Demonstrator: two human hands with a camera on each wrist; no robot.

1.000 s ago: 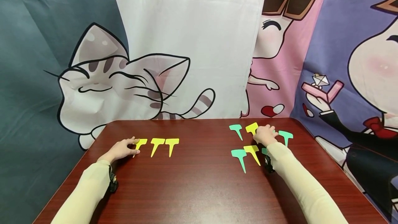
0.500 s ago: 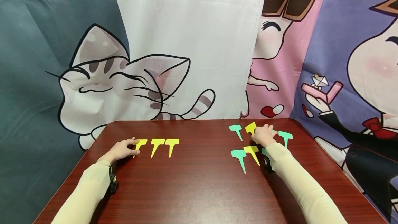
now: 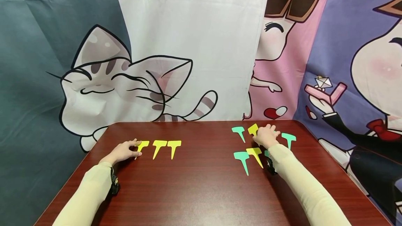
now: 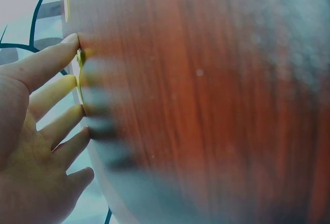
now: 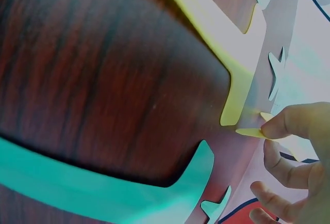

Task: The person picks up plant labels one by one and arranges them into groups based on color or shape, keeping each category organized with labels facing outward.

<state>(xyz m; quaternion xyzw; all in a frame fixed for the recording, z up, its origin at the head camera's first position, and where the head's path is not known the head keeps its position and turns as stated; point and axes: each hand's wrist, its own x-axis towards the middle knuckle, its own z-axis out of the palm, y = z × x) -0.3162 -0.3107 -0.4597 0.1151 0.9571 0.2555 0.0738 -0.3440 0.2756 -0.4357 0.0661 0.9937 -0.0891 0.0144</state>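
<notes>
Several T-shaped plant labels, yellow and green, lie on the brown table. At the left, my left hand (image 3: pixel 120 151) rests beside a yellow plant label (image 3: pixel 143 144), fingers extended; thumb and index tips are right at it. In the left wrist view this label (image 4: pixel 80 77) shows nearly edge-on. Two more yellow labels, one (image 3: pixel 159 144) and another (image 3: pixel 174 144), lie to its right. Far right, my right hand (image 3: pixel 265 136) pinches a yellow label (image 3: pixel 252 129) between thumb and index; its stem (image 5: pixel 249 132) pokes out in the right wrist view. The other right fingers are spread.
Around my right hand lie green labels at back (image 3: pixel 238 130), front (image 3: pixel 241 156) and right (image 3: pixel 289 138), and a yellow label (image 3: pixel 255 152). Another green label is mostly hidden under the right sleeve. A cartoon-printed cloth (image 3: pixel 201 44) hangs behind the table (image 3: pixel 201 184).
My right hand has shifted very slightly left with the yellow label between its fingers. My left hand has kept its place.
</notes>
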